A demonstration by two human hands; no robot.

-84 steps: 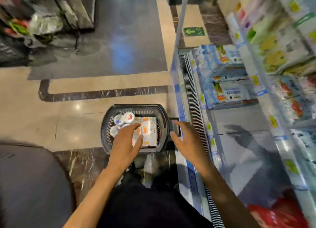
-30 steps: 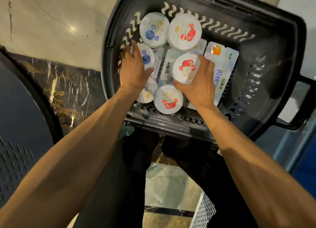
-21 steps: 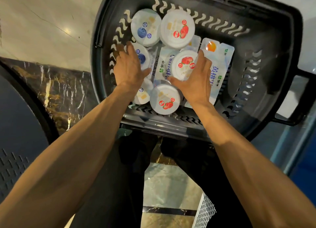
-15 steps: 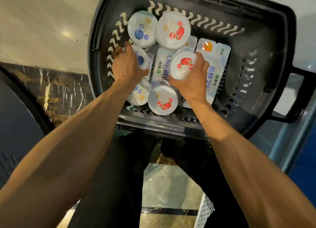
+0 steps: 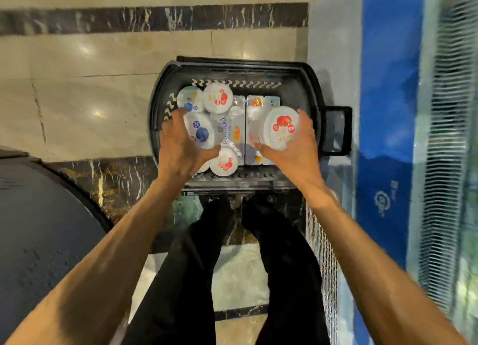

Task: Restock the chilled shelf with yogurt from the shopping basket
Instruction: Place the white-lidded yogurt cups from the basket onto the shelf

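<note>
A black shopping basket [image 5: 310,86] stands on the floor in front of my feet. Both hands are raised above it, each with a round yogurt cup. My left hand [image 5: 178,150] grips a blueberry yogurt cup [image 5: 200,130]. My right hand [image 5: 294,150] grips a strawberry yogurt cup [image 5: 280,127]. Still lying in the basket are another blueberry cup [image 5: 190,99], two strawberry cups [image 5: 217,97] [image 5: 223,162] and flat yogurt multipacks [image 5: 236,127]. The chilled shelf itself is out of view.
The chiller's blue base [image 5: 385,112] and white vent grille [image 5: 445,150] run along the right. A dark rounded object [image 5: 38,228] lies at the left. My black-trousered legs [image 5: 232,267] stand just behind the basket on the marble floor [image 5: 77,60].
Both hands have closed round a cup and lifted it out of the basket. My head has risen, so the basket looks smaller and farther away.
</note>
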